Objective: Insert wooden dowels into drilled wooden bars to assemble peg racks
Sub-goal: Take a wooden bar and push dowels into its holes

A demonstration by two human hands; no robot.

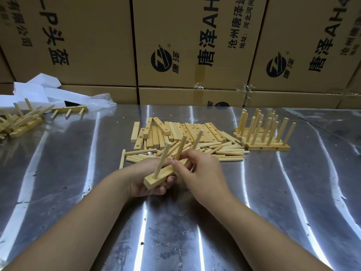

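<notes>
The left hand [145,180] grips the pale drilled wooden bar [156,181] from beneath — steadying it — while the right hand [199,170] pinches its middle round wooden dowel [180,147], likely seating it.

A shiny metal surface [175,231] spreads out beneath the left hand [148,180] and right hand [201,169], streaked with bright reflections and flecked with small marks. Beyond both hands, brown cardboard boxes [195,45] stand stacked along the far edge, printed with black Chinese characters and round logos. Well off to the left of the left hand, white foam pieces [39,89] lie near the boxes, with crumpled clear plastic [102,100] just beside them.
</notes>
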